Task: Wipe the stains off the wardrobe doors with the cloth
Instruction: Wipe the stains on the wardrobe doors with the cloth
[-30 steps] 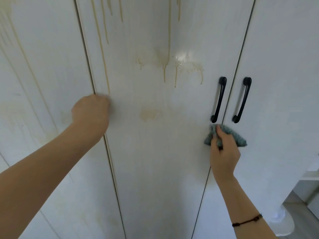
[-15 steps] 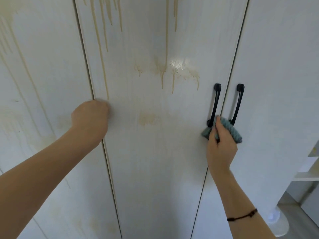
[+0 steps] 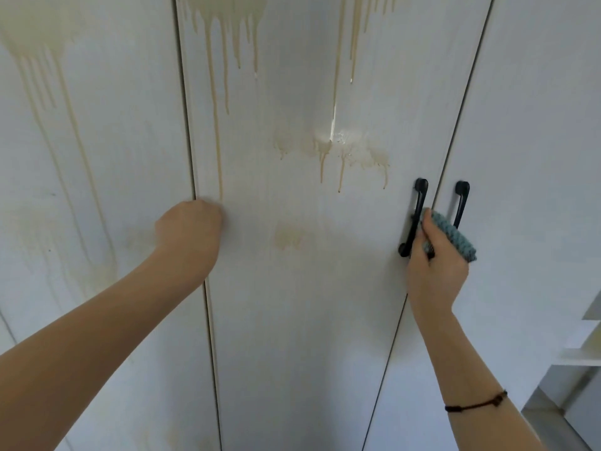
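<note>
- Left forearm (image 3: 97, 336): bare along all that shows, up to the left grip (image 3: 190, 229).
- Right forearm (image 3: 455, 353): bare likewise, up to the right grip (image 3: 435, 265).
- Bracelet (image 3: 474, 404): thin black cord round the right forearm, with small knots.

White shelves (image 3: 582, 356), R edge

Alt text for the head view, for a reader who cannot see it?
The right hand grips a blue-grey cloth at the black handles; the left hand, a fist, rests on the white wardrobe doors. Beige drip stains run down above.
</note>
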`<move>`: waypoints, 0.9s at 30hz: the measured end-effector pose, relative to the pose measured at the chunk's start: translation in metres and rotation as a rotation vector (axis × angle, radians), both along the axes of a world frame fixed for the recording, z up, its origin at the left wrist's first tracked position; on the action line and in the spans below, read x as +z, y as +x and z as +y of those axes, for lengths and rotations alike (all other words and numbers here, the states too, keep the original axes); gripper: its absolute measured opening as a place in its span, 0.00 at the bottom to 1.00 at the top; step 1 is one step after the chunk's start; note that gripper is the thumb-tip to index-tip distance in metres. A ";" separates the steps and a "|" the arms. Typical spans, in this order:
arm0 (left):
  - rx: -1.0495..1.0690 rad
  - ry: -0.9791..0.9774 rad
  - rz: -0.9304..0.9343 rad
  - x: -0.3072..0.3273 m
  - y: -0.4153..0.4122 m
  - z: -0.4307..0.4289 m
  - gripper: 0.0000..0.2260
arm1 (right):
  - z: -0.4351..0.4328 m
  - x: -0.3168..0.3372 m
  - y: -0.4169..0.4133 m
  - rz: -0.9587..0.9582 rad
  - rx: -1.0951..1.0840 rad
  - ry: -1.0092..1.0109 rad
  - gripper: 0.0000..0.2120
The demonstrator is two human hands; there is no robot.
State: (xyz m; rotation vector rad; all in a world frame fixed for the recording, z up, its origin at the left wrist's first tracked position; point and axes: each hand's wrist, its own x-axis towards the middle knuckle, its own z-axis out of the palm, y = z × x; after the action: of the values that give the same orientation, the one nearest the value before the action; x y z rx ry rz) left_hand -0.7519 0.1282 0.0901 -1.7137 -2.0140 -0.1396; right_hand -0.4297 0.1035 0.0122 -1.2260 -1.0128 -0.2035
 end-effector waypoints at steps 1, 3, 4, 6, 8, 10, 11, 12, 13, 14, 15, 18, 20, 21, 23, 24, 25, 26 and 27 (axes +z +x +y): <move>0.005 0.003 -0.002 -0.001 0.000 0.000 0.14 | -0.001 0.019 0.000 0.021 0.028 0.006 0.14; 0.015 0.005 -0.004 -0.002 0.000 0.001 0.13 | -0.001 0.055 0.000 0.053 0.091 0.033 0.13; 0.017 0.008 -0.007 -0.002 0.001 0.001 0.13 | 0.000 0.069 0.001 0.066 0.124 0.049 0.12; 0.024 0.013 -0.013 -0.002 0.001 0.002 0.13 | 0.000 0.082 0.004 0.073 0.159 0.064 0.12; 0.029 0.009 -0.012 -0.002 0.000 0.003 0.13 | 0.000 0.074 0.002 0.088 0.164 0.068 0.12; 0.033 0.001 -0.005 -0.002 0.000 0.002 0.13 | -0.001 0.051 -0.002 0.147 0.173 0.086 0.11; 0.035 -0.002 -0.003 -0.002 0.000 0.002 0.13 | -0.003 0.038 -0.005 0.183 0.184 0.094 0.11; 0.037 -0.004 -0.009 -0.002 0.002 0.001 0.13 | -0.005 0.025 -0.006 0.200 0.196 0.099 0.10; 0.040 -0.004 -0.016 -0.001 0.003 0.001 0.13 | -0.008 0.014 -0.007 0.205 0.202 0.099 0.09; 0.043 0.001 -0.026 0.000 0.005 0.001 0.13 | -0.010 0.004 -0.007 0.193 0.203 0.106 0.08; 0.050 0.004 -0.036 0.001 0.006 0.000 0.13 | -0.012 -0.003 -0.008 0.160 0.203 0.121 0.07; 0.063 -0.014 -0.072 0.003 0.009 0.001 0.13 | -0.015 -0.008 -0.012 -0.103 0.129 0.167 0.09; 0.070 -0.021 -0.086 0.004 0.010 0.002 0.13 | -0.010 0.001 -0.014 -0.255 0.069 0.157 0.11; 0.069 -0.020 -0.087 0.005 0.011 0.002 0.13 | -0.007 0.012 -0.013 -0.266 0.054 0.148 0.11; 0.063 -0.015 -0.087 0.005 0.012 0.002 0.12 | -0.002 0.044 -0.011 -0.189 0.045 0.134 0.11; 0.061 -0.014 -0.092 0.006 0.013 0.001 0.12 | -0.003 0.062 -0.012 -0.139 0.062 0.133 0.11; 0.068 -0.018 -0.095 0.005 0.013 0.002 0.12 | -0.003 0.077 -0.014 -0.093 0.099 0.141 0.10; 0.073 -0.019 -0.104 0.005 0.013 0.003 0.12 | -0.005 0.089 -0.017 -0.067 0.137 0.155 0.09; 0.078 -0.016 -0.108 0.004 0.013 0.004 0.12 | -0.004 0.096 -0.023 -0.062 0.168 0.160 0.08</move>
State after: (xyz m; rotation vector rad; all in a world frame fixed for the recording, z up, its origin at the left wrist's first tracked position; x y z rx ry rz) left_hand -0.7385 0.1327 0.0944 -1.6675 -2.1621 -0.1943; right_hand -0.4523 0.0994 0.1086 -0.9892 -1.1257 -0.1885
